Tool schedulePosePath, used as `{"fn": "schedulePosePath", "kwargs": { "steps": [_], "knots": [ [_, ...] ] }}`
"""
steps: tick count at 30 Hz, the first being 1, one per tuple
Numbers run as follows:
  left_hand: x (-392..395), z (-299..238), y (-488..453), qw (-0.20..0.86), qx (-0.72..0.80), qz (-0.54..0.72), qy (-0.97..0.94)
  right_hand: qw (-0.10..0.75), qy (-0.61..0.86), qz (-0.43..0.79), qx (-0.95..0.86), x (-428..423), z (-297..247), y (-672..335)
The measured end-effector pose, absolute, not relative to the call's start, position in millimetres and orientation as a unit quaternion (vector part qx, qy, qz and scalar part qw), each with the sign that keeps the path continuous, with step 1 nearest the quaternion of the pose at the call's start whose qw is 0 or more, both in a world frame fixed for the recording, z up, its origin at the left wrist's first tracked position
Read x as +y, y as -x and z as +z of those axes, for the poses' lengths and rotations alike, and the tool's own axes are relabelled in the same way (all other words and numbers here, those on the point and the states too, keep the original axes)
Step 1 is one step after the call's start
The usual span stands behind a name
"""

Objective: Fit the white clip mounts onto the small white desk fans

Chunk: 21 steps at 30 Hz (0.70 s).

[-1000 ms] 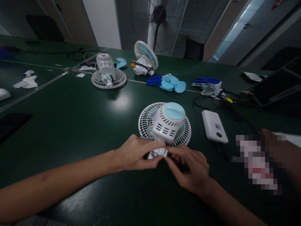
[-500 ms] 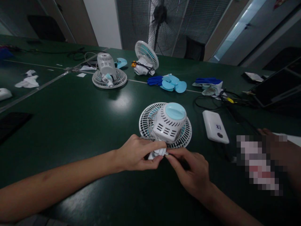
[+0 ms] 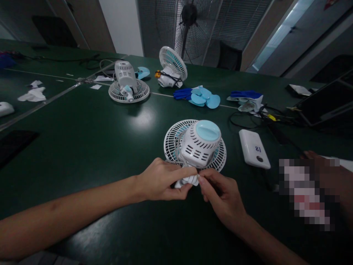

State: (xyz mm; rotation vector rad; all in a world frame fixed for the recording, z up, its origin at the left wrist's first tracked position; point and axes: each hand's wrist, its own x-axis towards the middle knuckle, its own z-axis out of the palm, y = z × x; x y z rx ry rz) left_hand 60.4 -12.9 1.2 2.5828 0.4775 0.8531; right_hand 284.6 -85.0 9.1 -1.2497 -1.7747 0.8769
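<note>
A small white fan (image 3: pixel 197 147) lies grille down on the green table, its motor housing and light blue cap facing up. At its near side, my left hand (image 3: pixel 165 180) is closed around the white clip-like base (image 3: pixel 189 180) of the fan, thumb above and fingers below. The fingertips of my right hand (image 3: pixel 220 187) are pinched together against the right end of that base. Whatever small part lies between those fingertips is hidden.
Two more fans (image 3: pixel 128 82) (image 3: pixel 172 68) stand farther back. Light blue blades (image 3: pixel 205 97) and blue gloves (image 3: pixel 245 99) lie behind the fan. A white power bank (image 3: pixel 254 148) sits to the right, near another person's hand (image 3: pixel 317 165). Cables (image 3: pixel 248 121) run along the right.
My right hand has shifted slightly up, its fingertips now closer against the right end of the base. My left hand keeps its hold. The view has moved slightly.
</note>
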Motion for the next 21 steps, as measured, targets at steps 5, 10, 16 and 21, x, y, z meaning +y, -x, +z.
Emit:
{"fn": "schedulePosePath", "kwargs": {
  "steps": [5,10,16,21],
  "knots": [
    [-11.5,1.6,-59.8,0.207,0.166,0.302,-0.916,0.377,0.415,0.13,-0.817,-83.4,6.7,-293.6],
    [-11.5,-0.3,-59.4,0.202,0.167,0.311,-0.914,0.379,0.395,0.058,-0.835,-81.0,5.6,-293.3],
    [-11.5,0.4,-59.0,0.209,0.165,0.326,-0.907,0.388,0.408,0.02,-0.826,-83.1,7.7,-292.8],
    [-10.3,0.1,-59.9,0.207,0.164,0.322,-0.909,0.398,0.422,0.048,-0.813,-83.2,7.9,-290.8]
  ]
}}
